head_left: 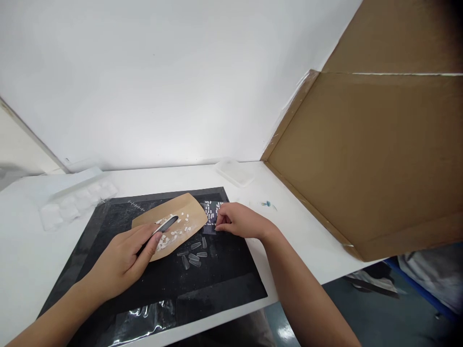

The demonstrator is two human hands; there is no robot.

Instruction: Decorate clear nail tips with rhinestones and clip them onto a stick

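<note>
L hand [125, 258] grips stick [168, 224] over tan card [186, 205] w/ white bits [162, 241]. R hand [237, 220] pinched up at dark sheet [209, 230]; can't tell if it's got anything.

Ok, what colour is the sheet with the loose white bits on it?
The sheet is light brown, a plain tan; it shows best in the head view.

Over my remote feed I find the black mat [231, 270] matt and scuffed, with glossy clear film [142, 322] at its near edge. Tan sheet [193, 207]: matt, paper-like. White chips [161, 242]: dull. Clear pieces [194, 258]: smooth, translucent plastic in appearance. Tabletop [300, 236]: smooth. Side panel [376, 154]: matt brown cardboard. Floor [390, 323]: smooth, reflective in places
</note>
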